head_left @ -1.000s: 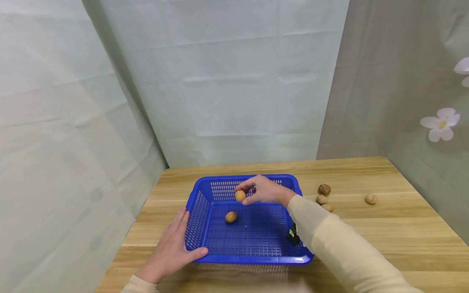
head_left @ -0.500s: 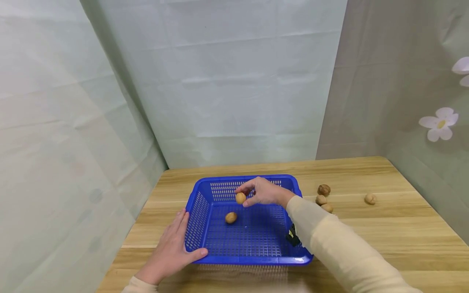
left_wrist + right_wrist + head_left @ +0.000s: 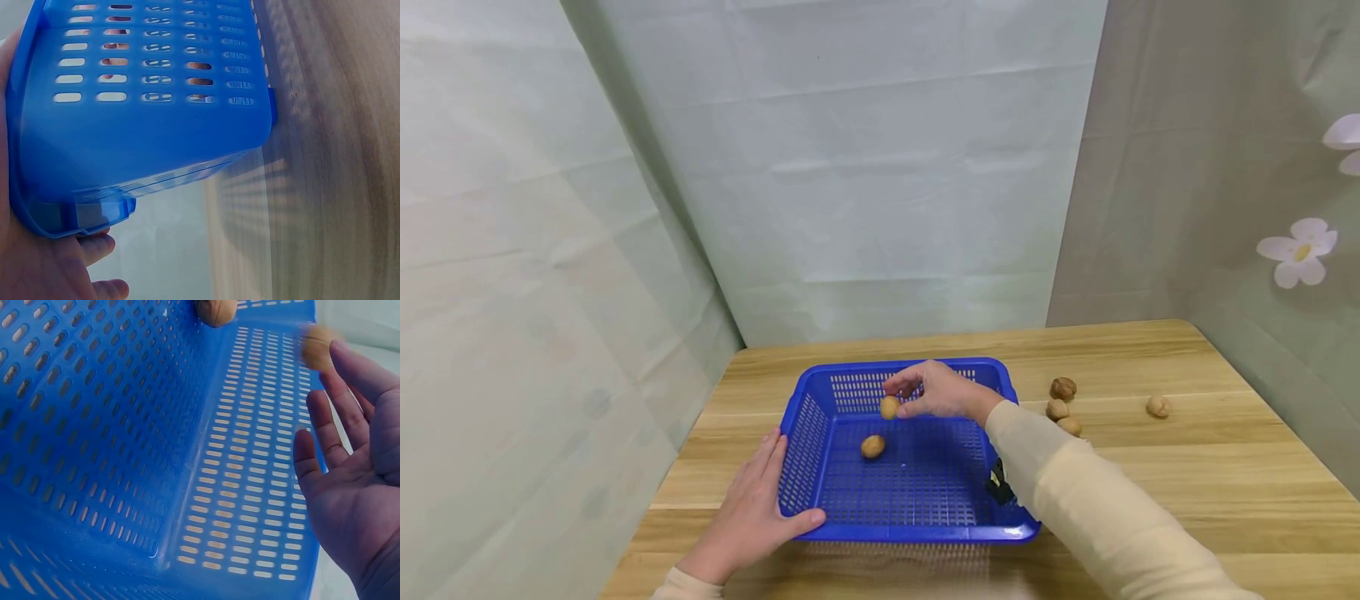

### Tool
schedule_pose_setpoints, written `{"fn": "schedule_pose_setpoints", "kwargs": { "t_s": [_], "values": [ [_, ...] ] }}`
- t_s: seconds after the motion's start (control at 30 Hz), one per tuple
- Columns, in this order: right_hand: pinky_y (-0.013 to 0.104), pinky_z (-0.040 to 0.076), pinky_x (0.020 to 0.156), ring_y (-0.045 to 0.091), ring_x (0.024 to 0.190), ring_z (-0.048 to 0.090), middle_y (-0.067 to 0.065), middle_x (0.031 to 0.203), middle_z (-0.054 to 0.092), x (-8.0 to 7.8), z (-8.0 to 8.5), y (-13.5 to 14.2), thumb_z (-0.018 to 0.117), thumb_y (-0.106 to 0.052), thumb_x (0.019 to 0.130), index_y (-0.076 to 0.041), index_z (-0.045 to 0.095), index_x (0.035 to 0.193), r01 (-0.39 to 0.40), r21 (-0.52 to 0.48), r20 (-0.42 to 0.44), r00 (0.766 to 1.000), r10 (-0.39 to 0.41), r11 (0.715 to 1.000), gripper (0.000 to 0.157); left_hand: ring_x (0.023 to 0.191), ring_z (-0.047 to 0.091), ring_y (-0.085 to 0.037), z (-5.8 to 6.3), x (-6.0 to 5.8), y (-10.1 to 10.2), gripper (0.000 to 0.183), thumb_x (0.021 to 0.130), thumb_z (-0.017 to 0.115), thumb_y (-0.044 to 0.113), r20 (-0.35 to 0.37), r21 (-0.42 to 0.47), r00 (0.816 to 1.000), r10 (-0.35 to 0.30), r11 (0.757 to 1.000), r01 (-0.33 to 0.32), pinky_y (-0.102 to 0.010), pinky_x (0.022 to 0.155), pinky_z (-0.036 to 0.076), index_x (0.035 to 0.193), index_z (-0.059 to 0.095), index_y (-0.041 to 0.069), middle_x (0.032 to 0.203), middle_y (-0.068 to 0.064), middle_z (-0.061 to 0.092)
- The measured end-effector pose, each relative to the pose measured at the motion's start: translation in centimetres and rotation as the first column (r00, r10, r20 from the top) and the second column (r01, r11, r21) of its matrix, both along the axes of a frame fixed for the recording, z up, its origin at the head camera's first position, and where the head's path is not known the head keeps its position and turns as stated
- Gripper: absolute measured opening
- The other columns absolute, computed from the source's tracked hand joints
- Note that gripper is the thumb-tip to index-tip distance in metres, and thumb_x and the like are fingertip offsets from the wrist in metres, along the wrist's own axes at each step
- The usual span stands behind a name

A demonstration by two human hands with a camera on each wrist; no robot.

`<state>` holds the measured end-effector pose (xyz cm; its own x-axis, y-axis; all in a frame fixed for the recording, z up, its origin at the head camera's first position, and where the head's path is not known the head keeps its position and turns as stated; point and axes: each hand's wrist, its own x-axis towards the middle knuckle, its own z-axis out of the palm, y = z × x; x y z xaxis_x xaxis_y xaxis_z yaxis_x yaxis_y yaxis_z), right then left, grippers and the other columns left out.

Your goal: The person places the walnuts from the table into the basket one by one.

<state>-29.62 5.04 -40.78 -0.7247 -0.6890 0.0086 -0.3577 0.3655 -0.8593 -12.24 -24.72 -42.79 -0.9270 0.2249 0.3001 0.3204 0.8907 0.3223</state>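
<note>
In the head view a walnut [image 3: 889, 407] is just off the fingertips of my right hand [image 3: 940, 392], over the blue plastic basket [image 3: 917, 532]. That walnut [image 3: 317, 348] is blurred in the right wrist view, beside the thumb tip, with the fingers spread apart. A second walnut [image 3: 872, 447] lies on the basket floor. My left hand [image 3: 752, 512] rests against the basket's left side, thumb over the front rim corner and fingers along the left rim. In the left wrist view, this hand [image 3: 44, 262] lies along the basket's edge.
To the right of the basket, a dark walnut [image 3: 1063, 388] and two paler ones [image 3: 1057, 409] sit close together on the wooden table [image 3: 1217, 483]. Another walnut [image 3: 1159, 407] lies farther right. Fabric curtains [image 3: 887, 183] hang behind and at both sides.
My right fingers have loosened from the walnut, which has shifted slightly down and left from them. The left hand and the basket stay in place.
</note>
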Motion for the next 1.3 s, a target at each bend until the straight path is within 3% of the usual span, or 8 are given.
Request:
{"fn": "schedule_pose_setpoints", "kwargs": {
  "t_s": [0.17,0.43,0.57,0.7,0.87,1.0,1.17,1.3],
  "values": [
    [0.036,0.049,0.089,0.03,0.11,0.058,0.005,0.12,0.065,-0.2,-0.1,0.0,0.073,-0.011,0.086,-0.019,0.065,0.124,0.002,-0.012,-0.013,1.0,-0.002,1.0,0.04,0.139,0.023,-0.043,0.0,0.0,0.0,0.112,0.07,0.077,0.057,-0.002,0.0,1.0,0.001,1.0,-0.001,-0.064,0.105,0.026,0.145,0.029,-0.011,0.153,-0.026,0.025],
    [0.034,0.05,0.089,0.022,0.11,0.059,0.007,0.123,0.065,-0.5,0.8,0.3,0.075,-0.018,0.085,-0.011,0.063,0.127,0.031,-0.049,-0.036,0.999,-0.033,0.998,0.044,0.14,0.022,-0.042,0.2,-0.2,0.1,0.113,0.071,0.074,0.061,0.026,-0.006,1.0,0.013,1.0,-0.013,-0.065,0.105,0.026,0.146,0.028,-0.009,0.154,-0.024,0.023],
    [0.035,0.049,0.092,0.021,0.113,0.057,0.007,0.125,0.064,-0.3,1.9,0.7,0.074,-0.022,0.086,-0.013,0.061,0.13,0.041,-0.095,-0.014,0.999,-0.042,0.995,0.047,0.14,0.022,-0.042,0.1,-0.4,0.0,0.113,0.071,0.074,0.062,0.027,-0.01,1.0,0.007,1.0,-0.007,-0.065,0.105,0.026,0.146,0.027,-0.009,0.154,-0.024,0.023],
    [0.038,0.048,0.095,0.019,0.115,0.057,0.001,0.124,0.064,0.3,4.1,1.9,0.073,-0.026,0.087,-0.019,0.061,0.13,0.031,-0.125,-0.026,0.999,-0.035,0.992,0.046,0.14,0.022,-0.042,0.0,-0.5,0.0,0.113,0.071,0.074,0.062,0.025,-0.009,1.0,0.005,1.0,-0.005,-0.066,0.104,0.026,0.146,0.028,-0.009,0.154,-0.025,0.023],
    [0.041,0.046,0.097,0.02,0.115,0.057,-0.002,0.121,0.065,1.2,6.9,5.1,0.071,-0.028,0.088,-0.018,0.06,0.131,0.026,-0.141,-0.092,0.995,-0.039,0.99,0.046,0.14,0.022,-0.042,-0.1,-0.6,0.0,0.112,0.071,0.075,0.06,0.021,-0.01,1.0,0.005,1.0,-0.005,-0.067,0.103,0.026,0.146,0.028,-0.009,0.154,-0.025,0.023],
    [0.042,0.048,0.094,0.024,0.114,0.058,0.001,0.122,0.064,2.4,7.9,8.6,0.071,-0.03,0.088,-0.017,0.06,0.131,0.07,-0.113,-0.126,0.988,-0.084,0.991,0.046,0.14,0.023,-0.042,0.0,-0.6,0.1,0.112,0.072,0.075,0.059,0.022,-0.009,1.0,0.004,1.0,-0.004,-0.066,0.104,0.026,0.146,0.028,-0.01,0.154,-0.025,0.023],
    [0.039,0.051,0.086,0.023,0.103,0.061,0.004,0.121,0.065,4.1,7.8,12.9,0.072,-0.026,0.088,-0.016,0.062,0.129,0.157,-0.066,-0.163,0.973,-0.165,0.985,0.043,0.14,0.022,-0.042,0.3,-0.5,0.3,0.112,0.072,0.074,0.06,0.033,-0.01,0.999,0.007,1.0,-0.007,-0.066,0.104,0.025,0.146,0.027,-0.01,0.154,-0.025,0.023],
    [0.035,0.051,0.085,0.023,0.104,0.061,0.003,0.119,0.066,5.1,6.6,15.9,0.072,-0.023,0.088,-0.012,0.064,0.126,0.187,-0.032,-0.232,0.954,-0.189,0.982,0.04,0.141,0.021,-0.041,0.4,-0.6,0.2,0.113,0.072,0.074,0.061,0.042,-0.013,0.999,0.012,1.0,-0.012,-0.065,0.105,0.025,0.146,0.026,-0.009,0.154,-0.024,0.022]
  ]
}}
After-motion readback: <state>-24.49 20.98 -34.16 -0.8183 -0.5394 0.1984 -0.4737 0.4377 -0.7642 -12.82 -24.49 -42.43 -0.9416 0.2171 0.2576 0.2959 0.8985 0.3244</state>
